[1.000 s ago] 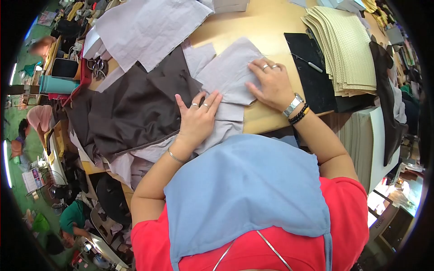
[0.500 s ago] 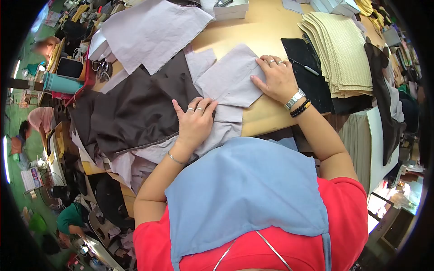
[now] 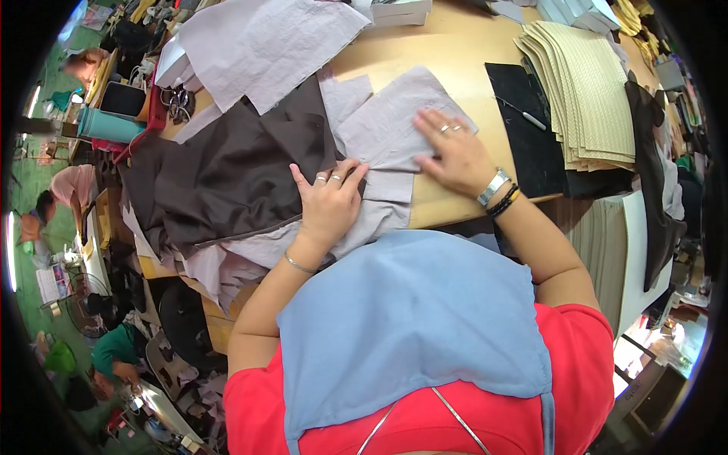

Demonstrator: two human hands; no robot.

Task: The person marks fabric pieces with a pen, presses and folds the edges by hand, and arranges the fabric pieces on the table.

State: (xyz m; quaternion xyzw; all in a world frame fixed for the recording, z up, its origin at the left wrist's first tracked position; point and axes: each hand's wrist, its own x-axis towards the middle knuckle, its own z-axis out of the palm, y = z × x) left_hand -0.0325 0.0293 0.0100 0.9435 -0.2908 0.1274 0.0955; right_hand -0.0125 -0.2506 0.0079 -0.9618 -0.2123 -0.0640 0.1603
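My left hand [image 3: 331, 201] rests with fingers spread where the dark brown fabric [image 3: 227, 171] meets a pale lilac cloth piece [image 3: 398, 114]. Its fingertips touch the lilac piece's lower left corner. My right hand [image 3: 455, 155] lies palm down, its fingers extended over the right part of that piece; it is slightly blurred. More lilac fabric shows under the dark fabric and below my left hand. A larger lilac sheet [image 3: 265, 45] lies across the top of the dark fabric.
On the wooden table [image 3: 447, 45] are a black sheet [image 3: 523, 136] with a pen-like tool [image 3: 533, 120], and a stack of cream textured sheets [image 3: 584, 98]. Scissors [image 3: 178, 105] lie at the left. Other people, one in green [image 3: 115, 350], are at the far left.
My right hand has moved off the lilac piece's right edge and inward over its surface, fingers now flatter. The piece's right corner has shifted right. My left hand stays in nearly the same place.
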